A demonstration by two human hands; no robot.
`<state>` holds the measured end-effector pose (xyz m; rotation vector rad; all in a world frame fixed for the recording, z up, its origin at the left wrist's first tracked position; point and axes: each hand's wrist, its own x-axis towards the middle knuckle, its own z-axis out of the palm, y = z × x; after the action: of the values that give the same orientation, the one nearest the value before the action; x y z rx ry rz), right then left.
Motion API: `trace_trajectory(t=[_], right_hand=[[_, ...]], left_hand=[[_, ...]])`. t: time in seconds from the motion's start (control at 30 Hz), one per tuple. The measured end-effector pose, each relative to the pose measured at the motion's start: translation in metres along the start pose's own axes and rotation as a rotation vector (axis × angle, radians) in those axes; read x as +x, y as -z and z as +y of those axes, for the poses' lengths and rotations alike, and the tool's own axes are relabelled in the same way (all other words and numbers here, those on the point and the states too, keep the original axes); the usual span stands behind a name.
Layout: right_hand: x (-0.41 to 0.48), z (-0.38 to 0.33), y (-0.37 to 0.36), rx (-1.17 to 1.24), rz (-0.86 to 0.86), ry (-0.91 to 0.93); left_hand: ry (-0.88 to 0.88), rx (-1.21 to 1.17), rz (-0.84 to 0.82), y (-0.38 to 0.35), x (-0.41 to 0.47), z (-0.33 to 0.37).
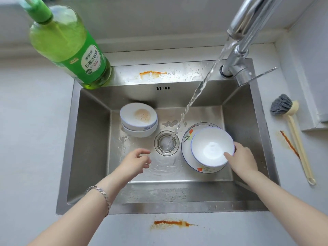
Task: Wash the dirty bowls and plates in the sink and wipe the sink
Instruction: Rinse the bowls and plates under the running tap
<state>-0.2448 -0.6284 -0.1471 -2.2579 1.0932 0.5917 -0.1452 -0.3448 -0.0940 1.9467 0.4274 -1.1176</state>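
White blue-rimmed bowl [212, 146] sits on a flowered plate [186, 151] by the right wall of the steel sink [92, 139]. The right hand [244, 158] pinches its near rim. The left hand [137, 159] hovers loosely open, holding nothing, beside the drain [166, 142]. Two stacked bowls [138, 119] stand back-left.

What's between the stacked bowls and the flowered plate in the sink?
The drain, with the tap's water stream falling into it, seen in the head view.

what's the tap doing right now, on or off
On. A stream of water pours from the faucet and lands in the drain, beside the bowl the right hand grips.
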Motion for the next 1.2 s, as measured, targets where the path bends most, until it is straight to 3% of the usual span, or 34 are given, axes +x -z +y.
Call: trace_trajectory(t=[0.2,0.5,0.63,0.93,1.07,1.13,1.2], right_hand=[[-0.013,-0.057,0.001,-0.102,-0.156,0.260],[-0.022,-0.084,-0.010,0.023,-0.230,0.225],[-0.028,-0.081,-0.011,0.097,-0.245,0.203],[-0.036,-0.087,-0.007,0.199,-0.241,0.209],[-0.045,-0.102,0.002,0.295,-0.224,0.254],[-0.052,-0.115,0.012,0.462,-0.292,0.284],[-0.060,-0.127,0.024,0.691,-0.488,0.269]], left_hand=[[-0.074,-0.135,0.222,0.022,0.039,0.030],[0.076,-0.261,0.367,0.034,0.095,0.049],[0.023,-0.333,0.383,0.037,0.099,0.038],[-0.208,-0.154,0.428,0.041,0.069,0.037],[-0.265,-0.142,0.352,0.045,0.025,0.047],[-0.283,-0.143,0.298,0.046,-0.002,0.055],[-0.294,-0.157,0.227,0.044,-0.028,0.061]])
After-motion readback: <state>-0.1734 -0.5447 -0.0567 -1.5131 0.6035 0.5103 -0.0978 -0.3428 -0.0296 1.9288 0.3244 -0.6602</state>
